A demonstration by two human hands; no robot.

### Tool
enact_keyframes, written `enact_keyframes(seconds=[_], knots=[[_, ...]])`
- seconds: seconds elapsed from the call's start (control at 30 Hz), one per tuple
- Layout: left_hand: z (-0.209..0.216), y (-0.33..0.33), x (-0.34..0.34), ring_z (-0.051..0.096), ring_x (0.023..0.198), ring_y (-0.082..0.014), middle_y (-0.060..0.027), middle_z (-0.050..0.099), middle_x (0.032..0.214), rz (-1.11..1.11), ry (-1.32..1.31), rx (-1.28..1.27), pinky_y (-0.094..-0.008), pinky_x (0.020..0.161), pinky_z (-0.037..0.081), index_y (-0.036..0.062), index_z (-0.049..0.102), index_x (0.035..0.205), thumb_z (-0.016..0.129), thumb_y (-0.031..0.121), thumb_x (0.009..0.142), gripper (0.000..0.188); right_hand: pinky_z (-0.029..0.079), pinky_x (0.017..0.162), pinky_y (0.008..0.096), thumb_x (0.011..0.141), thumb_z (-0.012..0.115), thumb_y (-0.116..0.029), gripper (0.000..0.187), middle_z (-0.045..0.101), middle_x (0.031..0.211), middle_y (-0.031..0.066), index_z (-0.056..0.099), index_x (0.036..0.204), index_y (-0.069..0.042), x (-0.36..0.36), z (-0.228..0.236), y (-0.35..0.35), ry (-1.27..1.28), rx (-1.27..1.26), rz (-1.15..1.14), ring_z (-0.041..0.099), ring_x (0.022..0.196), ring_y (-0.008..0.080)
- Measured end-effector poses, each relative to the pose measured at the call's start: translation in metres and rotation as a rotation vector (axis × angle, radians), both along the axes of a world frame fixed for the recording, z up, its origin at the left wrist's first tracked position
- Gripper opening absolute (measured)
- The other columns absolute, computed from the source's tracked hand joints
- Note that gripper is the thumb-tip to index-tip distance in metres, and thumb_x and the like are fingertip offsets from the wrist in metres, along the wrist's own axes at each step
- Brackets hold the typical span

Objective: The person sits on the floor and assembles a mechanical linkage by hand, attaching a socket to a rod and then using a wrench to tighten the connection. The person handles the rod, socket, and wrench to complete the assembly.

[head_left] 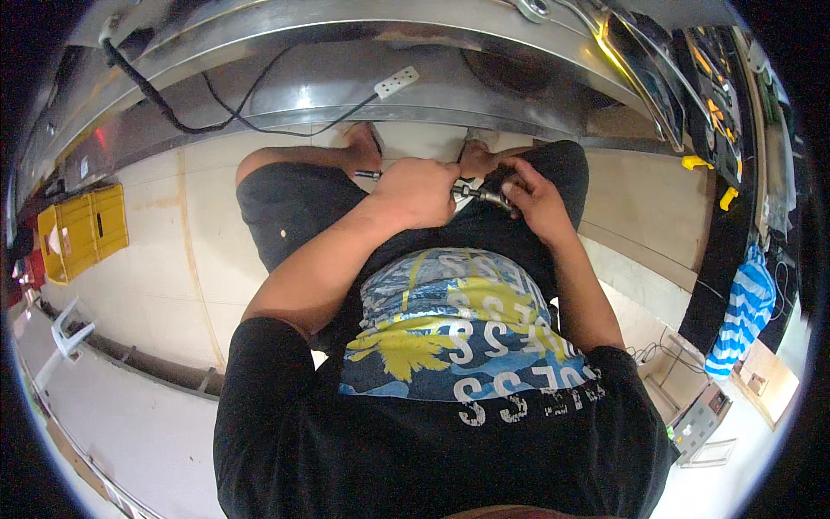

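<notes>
A shiny metal fitting (485, 196) with dark collars lies crosswise between my hands, above my lap. My left hand (418, 194) is closed in a fist around its left part, so that part is hidden. A short metal end (367, 175) pokes out on the far side of this fist; I cannot tell whether it is the same piece. My right hand (539, 197) has curled fingers and a thumb at the fitting's right end. Its index finger stands raised and bent.
A white power strip (397, 82) with a black cable lies under the steel bench (346, 22) ahead. To the left stands a yellow crate (84, 232). Yellow-handled tools (696, 163) and a blue-and-white striped cloth (742, 311) hang at the right.
</notes>
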State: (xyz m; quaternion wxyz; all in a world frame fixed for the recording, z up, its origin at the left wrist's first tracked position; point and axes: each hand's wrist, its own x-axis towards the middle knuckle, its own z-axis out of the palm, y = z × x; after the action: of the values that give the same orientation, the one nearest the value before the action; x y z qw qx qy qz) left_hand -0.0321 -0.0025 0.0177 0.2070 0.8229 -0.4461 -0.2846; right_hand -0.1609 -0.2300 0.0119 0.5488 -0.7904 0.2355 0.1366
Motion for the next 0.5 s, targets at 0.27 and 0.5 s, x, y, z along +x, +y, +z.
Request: enact_keyframes(seconds=[0.27,0.5], knots=[[0.007,0.001,0.002,0.069,0.085,-0.0423,-0.022,0.071,0.088,-0.009,0.018,0.024,-0.0537,0.078,0.055,0.0055,0.065,0.105,0.066,0.027,0.08,0.033,0.05,0.089,0.0316,0.094,0.068,-0.017,0.045,0.068,0.102,0.0086,0.055,0.136,-0.007,-0.007,0.002,-0.004,-0.169,0.112,0.0,0.064,0.094,0.0169],[0.003,0.001,0.006,0.069,0.086,-0.0419,-0.0219,0.071,0.09,-0.024,0.004,0.054,-0.0529,0.079,0.055,0.0057,0.065,0.109,0.067,0.029,0.081,0.037,0.05,0.09,0.0322,0.091,0.073,-0.019,0.049,0.068,0.107,0.006,0.055,0.135,-0.005,-0.002,-0.001,-0.01,-0.015,-0.023,0.081,0.063,0.098,0.0176]])
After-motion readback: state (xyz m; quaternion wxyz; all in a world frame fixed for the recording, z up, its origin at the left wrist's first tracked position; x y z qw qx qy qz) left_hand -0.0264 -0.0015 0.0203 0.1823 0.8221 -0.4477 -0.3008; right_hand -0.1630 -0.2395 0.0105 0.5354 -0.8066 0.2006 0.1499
